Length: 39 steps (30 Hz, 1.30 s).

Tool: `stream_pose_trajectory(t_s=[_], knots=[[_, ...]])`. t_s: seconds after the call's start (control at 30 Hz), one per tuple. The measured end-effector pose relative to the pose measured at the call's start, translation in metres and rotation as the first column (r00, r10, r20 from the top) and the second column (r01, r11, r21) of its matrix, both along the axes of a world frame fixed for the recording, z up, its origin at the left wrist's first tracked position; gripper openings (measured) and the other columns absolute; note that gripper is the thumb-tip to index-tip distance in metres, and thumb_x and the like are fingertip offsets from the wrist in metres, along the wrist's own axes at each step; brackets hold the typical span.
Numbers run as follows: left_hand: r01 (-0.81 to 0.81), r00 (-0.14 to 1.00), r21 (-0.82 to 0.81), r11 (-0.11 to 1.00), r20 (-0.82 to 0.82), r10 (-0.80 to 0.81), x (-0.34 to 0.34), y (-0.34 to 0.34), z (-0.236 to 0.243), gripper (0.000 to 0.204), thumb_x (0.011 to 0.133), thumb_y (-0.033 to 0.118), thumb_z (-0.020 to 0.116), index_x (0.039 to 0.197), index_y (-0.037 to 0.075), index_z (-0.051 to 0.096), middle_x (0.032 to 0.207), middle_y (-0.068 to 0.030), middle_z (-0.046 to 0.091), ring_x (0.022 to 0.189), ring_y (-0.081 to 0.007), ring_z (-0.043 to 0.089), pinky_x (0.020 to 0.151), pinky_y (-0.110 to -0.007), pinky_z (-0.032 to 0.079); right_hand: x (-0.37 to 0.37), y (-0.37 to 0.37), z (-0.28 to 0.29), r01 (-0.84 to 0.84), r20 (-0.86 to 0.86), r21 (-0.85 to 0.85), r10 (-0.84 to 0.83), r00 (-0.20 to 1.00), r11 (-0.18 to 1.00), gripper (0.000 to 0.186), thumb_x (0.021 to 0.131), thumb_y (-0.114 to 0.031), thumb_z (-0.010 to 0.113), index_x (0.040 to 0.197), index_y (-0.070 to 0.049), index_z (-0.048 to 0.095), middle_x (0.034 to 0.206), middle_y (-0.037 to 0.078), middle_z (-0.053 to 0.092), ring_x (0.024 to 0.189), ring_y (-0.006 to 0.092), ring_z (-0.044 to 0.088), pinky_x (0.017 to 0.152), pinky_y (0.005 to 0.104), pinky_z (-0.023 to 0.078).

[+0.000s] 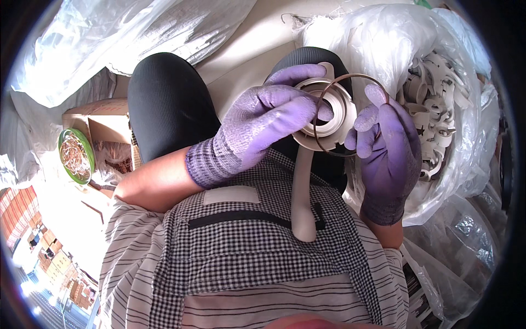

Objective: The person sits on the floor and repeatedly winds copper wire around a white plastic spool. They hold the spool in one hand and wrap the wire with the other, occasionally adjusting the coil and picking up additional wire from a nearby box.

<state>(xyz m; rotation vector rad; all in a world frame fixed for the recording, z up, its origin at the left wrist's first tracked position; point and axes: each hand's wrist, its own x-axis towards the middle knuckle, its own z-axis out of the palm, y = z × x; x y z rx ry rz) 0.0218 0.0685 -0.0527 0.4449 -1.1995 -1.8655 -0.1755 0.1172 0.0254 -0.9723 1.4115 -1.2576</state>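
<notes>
Beside the right hand (386, 140), a bag (475, 151) holds pale parts (433, 118).

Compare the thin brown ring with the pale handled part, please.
The ring is brown; the handled part is pale beige. The ring is a slim hoop; the handled part has a thick round body and long handle. The right hand holds the ring, the left hand the handled part. Both have a round opening.
</notes>
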Motion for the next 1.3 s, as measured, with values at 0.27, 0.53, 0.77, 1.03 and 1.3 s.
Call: stream_pose_trajectory(t_s=[0.27,0.53,0.77,1.03,1.3], knots=[[-0.018,0.989,0.107,0.994,-0.143,0.033,-0.003,0.002,-0.009,0.052,0.109,0.034,0.037,0.116,-0.005,0.069,0.151,-0.0211,0.044,0.135,-0.0285,0.050,0.115,-0.043,0.038,-0.008,0.000,-0.006,-0.081,-0.001,-0.043,0.081,0.997,0.996,0.033,0.102,-0.003,0.052,0.132,0.011,0.056,0.096,0.010,0.063,0.064,0.0101,0.054,0.062,0.0270,0.055],[0.007,0.997,0.060,0.998,-0.079,-0.002,0.001,0.000,0.001,0.039,0.105,0.024,0.049,0.117,-0.007,0.069,0.151,-0.0217,0.045,0.134,-0.0273,0.051,0.112,-0.040,0.042,-0.007,-0.002,-0.010,-0.082,-0.018,-0.089,0.081,0.997,0.993,0.036,0.105,-0.011,0.047,0.132,0.010,0.057,0.091,0.008,0.064,0.062,0.0097,0.053,0.062,0.0260,0.053],[-0.073,0.995,0.007,0.997,-0.067,0.073,-0.002,0.004,-0.013,0.025,0.093,0.002,0.069,0.117,0.002,0.069,0.148,-0.0206,0.047,0.130,-0.0276,0.056,0.108,-0.040,0.048,0.001,-0.003,-0.004,0.003,0.030,-0.045,-0.002,1.000,0.999,0.040,0.107,-0.019,0.044,0.129,0.011,0.060,0.087,0.008,0.066,0.061,0.0110,0.056,0.062,0.0268,0.054],[-0.049,0.990,0.002,0.999,0.133,0.048,0.001,-0.002,0.000,0.016,0.096,0.008,0.065,0.106,-0.002,0.073,0.143,-0.0195,0.052,0.130,-0.0243,0.056,0.109,-0.037,0.047,-0.001,-0.002,-0.005,0.003,0.040,-0.052,-0.001,0.999,0.999,0.038,0.107,-0.017,0.045,0.128,0.011,0.061,0.089,0.008,0.067,0.061,0.0110,0.055,0.062,0.0275,0.055],[-0.047,0.999,0.071,0.996,0.032,0.044,0.002,0.001,-0.002,0.017,0.096,0.007,0.064,0.107,-0.002,0.073,0.139,-0.0188,0.057,0.134,-0.0267,0.053,0.110,-0.039,0.047,-0.006,0.001,-0.017,-0.109,-0.243,-0.235,0.050,0.969,0.966,0.037,0.108,-0.015,0.043,0.125,0.012,0.062,0.096,0.012,0.068,0.063,0.0106,0.056,0.061,0.0276,0.056]])
